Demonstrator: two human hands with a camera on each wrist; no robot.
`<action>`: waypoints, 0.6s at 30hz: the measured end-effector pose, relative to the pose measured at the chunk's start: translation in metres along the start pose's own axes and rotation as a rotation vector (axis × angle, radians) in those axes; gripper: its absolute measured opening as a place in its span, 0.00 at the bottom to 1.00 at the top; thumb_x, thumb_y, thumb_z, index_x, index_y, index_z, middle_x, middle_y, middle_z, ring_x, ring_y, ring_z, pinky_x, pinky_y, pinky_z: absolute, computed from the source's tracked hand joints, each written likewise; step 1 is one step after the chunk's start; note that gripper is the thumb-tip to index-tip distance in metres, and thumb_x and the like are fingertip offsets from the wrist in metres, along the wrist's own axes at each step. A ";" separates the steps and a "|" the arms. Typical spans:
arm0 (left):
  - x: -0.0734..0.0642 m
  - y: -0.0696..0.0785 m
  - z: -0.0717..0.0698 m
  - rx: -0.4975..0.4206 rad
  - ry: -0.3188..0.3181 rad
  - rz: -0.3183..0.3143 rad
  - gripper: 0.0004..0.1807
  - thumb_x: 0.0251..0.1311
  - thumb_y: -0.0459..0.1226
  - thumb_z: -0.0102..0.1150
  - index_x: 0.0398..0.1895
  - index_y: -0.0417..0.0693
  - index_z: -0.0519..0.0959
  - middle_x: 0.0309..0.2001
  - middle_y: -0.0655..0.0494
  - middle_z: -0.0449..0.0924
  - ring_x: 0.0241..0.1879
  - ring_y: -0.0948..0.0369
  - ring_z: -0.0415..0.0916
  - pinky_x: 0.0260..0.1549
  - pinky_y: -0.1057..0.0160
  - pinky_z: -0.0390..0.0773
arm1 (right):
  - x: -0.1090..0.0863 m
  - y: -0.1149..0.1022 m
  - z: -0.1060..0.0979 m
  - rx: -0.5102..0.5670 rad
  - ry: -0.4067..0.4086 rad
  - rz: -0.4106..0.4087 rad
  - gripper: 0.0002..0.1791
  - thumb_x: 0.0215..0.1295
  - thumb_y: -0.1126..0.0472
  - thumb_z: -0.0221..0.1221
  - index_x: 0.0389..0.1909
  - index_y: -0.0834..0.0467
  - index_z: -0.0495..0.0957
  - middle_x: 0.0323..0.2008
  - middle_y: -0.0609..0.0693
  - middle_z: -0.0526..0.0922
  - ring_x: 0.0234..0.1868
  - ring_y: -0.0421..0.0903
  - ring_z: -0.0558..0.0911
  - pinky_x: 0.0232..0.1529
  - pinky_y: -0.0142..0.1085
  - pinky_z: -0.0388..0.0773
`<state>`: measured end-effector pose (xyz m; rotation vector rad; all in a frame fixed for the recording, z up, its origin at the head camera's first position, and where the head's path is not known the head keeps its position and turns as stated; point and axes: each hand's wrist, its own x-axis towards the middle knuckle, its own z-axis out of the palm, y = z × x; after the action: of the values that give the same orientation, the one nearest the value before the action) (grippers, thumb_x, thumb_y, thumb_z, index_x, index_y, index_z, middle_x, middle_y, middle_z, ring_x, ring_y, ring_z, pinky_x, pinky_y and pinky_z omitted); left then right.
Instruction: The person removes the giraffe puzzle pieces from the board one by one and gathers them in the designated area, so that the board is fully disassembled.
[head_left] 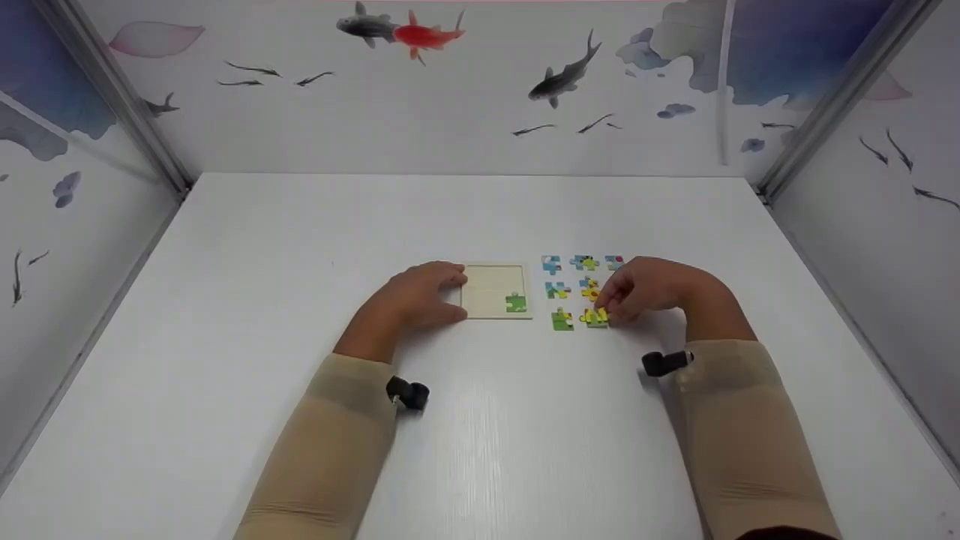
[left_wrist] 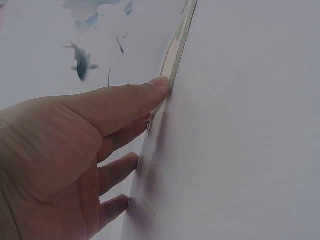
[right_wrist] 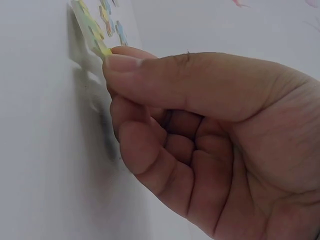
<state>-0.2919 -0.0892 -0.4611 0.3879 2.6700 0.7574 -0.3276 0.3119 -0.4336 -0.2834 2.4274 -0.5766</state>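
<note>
A square wooden puzzle tray (head_left: 529,281) lies on the table with one green puzzle piece (head_left: 515,303) in its lower right corner. My left hand (head_left: 420,296) touches the tray's left edge, thumb and fingers spread apart. In the left wrist view, the thumb presses the tray's rim (left_wrist: 175,55) while the other fingertips rest at the tabletop. My right hand (head_left: 649,291) pinches a yellow-and-green puzzle piece (head_left: 595,318) between thumb and forefinger. The right wrist view shows this piece (right_wrist: 91,27) tilted off the table, the remaining fingers curled into the palm.
Several loose puzzle pieces lie right of the tray, among them a green one (head_left: 562,320), a blue-and-yellow one (head_left: 557,290) and a blue one (head_left: 551,264). Another piece (head_left: 614,262) lies beside the right hand. Printed panels wall the white table (head_left: 465,420) at back and sides.
</note>
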 end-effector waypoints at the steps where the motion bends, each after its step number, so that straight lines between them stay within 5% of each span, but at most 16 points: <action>1: 0.000 0.000 0.000 0.000 0.001 0.002 0.36 0.68 0.49 0.69 0.78 0.58 0.72 0.83 0.68 0.62 0.87 0.56 0.52 0.85 0.46 0.54 | 0.000 0.000 0.000 0.004 0.003 0.003 0.11 0.65 0.59 0.72 0.47 0.44 0.92 0.39 0.46 0.89 0.45 0.48 0.80 0.47 0.38 0.78; 10: 0.001 0.003 0.000 0.000 0.002 0.003 0.35 0.68 0.48 0.70 0.78 0.58 0.73 0.83 0.67 0.63 0.87 0.55 0.52 0.86 0.46 0.53 | -0.001 -0.010 -0.002 0.030 0.056 -0.008 0.11 0.66 0.58 0.71 0.48 0.44 0.92 0.43 0.48 0.89 0.44 0.49 0.81 0.47 0.40 0.81; 18: 0.001 0.002 -0.001 0.005 -0.006 0.015 0.37 0.68 0.47 0.70 0.79 0.56 0.72 0.84 0.65 0.62 0.87 0.54 0.52 0.86 0.46 0.53 | 0.012 -0.047 0.007 0.031 0.088 -0.076 0.12 0.67 0.55 0.72 0.50 0.41 0.91 0.40 0.47 0.87 0.43 0.49 0.81 0.44 0.39 0.81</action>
<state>-0.2926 -0.0876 -0.4596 0.4113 2.6665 0.7528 -0.3298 0.2639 -0.4225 -0.3445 2.4987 -0.6730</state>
